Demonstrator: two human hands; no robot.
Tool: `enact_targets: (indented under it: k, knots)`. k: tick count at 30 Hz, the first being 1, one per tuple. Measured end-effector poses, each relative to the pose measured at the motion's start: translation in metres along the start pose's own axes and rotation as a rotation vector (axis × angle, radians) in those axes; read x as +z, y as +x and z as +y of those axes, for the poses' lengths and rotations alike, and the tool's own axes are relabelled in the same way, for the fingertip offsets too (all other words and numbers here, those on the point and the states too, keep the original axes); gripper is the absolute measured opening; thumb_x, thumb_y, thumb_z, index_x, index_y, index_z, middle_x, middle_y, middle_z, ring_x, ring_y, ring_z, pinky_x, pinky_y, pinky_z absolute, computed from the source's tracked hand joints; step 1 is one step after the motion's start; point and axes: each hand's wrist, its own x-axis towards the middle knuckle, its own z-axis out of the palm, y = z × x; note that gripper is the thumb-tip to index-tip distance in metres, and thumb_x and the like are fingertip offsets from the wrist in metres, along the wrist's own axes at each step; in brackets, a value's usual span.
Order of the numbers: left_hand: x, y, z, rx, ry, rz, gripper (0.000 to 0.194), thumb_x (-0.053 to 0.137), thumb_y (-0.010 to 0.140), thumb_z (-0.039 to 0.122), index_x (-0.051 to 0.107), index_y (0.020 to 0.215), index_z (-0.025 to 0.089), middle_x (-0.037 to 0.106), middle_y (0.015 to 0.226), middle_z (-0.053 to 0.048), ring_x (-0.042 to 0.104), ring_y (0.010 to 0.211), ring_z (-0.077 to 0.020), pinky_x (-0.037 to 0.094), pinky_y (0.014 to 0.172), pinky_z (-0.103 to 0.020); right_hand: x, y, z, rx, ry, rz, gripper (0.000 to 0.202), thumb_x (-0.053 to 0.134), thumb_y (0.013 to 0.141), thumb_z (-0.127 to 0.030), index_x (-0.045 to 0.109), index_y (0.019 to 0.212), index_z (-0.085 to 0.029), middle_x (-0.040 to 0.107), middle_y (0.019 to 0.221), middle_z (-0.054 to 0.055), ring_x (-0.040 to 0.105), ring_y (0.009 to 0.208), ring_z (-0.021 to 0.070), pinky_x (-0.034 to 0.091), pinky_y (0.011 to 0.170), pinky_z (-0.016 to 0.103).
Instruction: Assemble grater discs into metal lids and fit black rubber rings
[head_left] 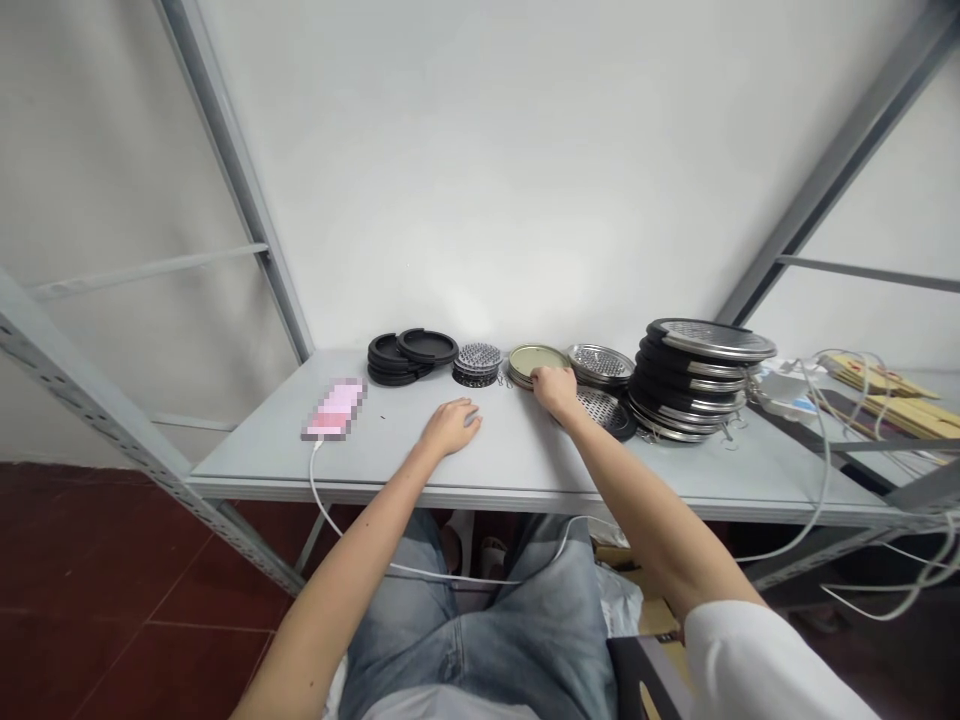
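My left hand [451, 427] rests on the grey shelf top [375, 450], fingers somewhat apart and nothing in them. My right hand [555, 388] is closed at the front right edge of a stack of round pale-gold discs [538, 357]; what its fingers hold, if anything, is hidden. Just right of that hand lies a perforated metal disc with a black rim [604, 412]. Behind it are silvery perforated discs [600, 362]. Small round spiky metal pieces [478, 358] are stacked left of the gold discs, with small metal hooks between them.
Black rings [427, 346] are piled at the back left. A phone [335, 408] with a white cable lies at the left. A tall stack of black-rimmed graters [701, 340] stands right, beside plastic wrap [787, 388] and yellow packets [915, 412]. Metal posts frame the shelf.
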Motion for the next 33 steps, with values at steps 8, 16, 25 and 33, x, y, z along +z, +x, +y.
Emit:
enact_targets:
  k: [8,16,25,33]
  knots:
    - [0.001,0.000,-0.001,-0.011,-0.016,-0.003,0.034,0.052,0.092,0.032,0.069,0.117,0.016,0.061,0.133,-0.012,0.055,0.127,-0.0240,0.039,0.111,-0.035,-0.007,0.003,0.005,-0.076,0.060,0.133,0.036,0.040,0.092,-0.018,0.073,0.103,-0.017,0.072,0.106,0.017,0.062,0.103,0.0296,0.038,0.091,0.040]
    - [0.000,0.000,-0.001,-0.010,-0.047,0.007,0.033,0.052,0.091,0.030,0.069,0.116,0.016,0.062,0.132,-0.012,0.055,0.127,-0.0242,0.039,0.111,-0.035,-0.009,-0.013,-0.012,-0.139,0.429,0.400,0.035,0.041,0.089,-0.019,0.068,0.111,-0.016,0.068,0.110,0.012,0.058,0.105,0.0271,0.042,0.097,0.038]
    - [-0.001,0.002,-0.005,-0.171,-0.350,0.270,0.052,0.032,0.102,0.037,0.026,0.149,0.015,0.061,0.131,-0.015,0.059,0.121,-0.0221,0.043,0.103,-0.036,0.010,-0.079,-0.044,-0.401,0.540,0.350,0.032,0.043,0.092,-0.023,0.068,0.113,-0.023,0.069,0.111,0.010,0.060,0.106,0.0258,0.045,0.097,0.041]
    - [0.001,0.004,-0.009,-0.233,-0.291,0.197,0.042,0.041,0.098,0.032,0.045,0.137,0.016,0.067,0.122,-0.012,0.061,0.116,-0.0239,0.045,0.101,-0.036,0.014,-0.092,-0.050,-0.498,0.669,0.194,0.030,0.053,0.083,-0.024,0.066,0.110,-0.022,0.072,0.088,0.006,0.066,0.086,0.0219,0.051,0.089,0.035]
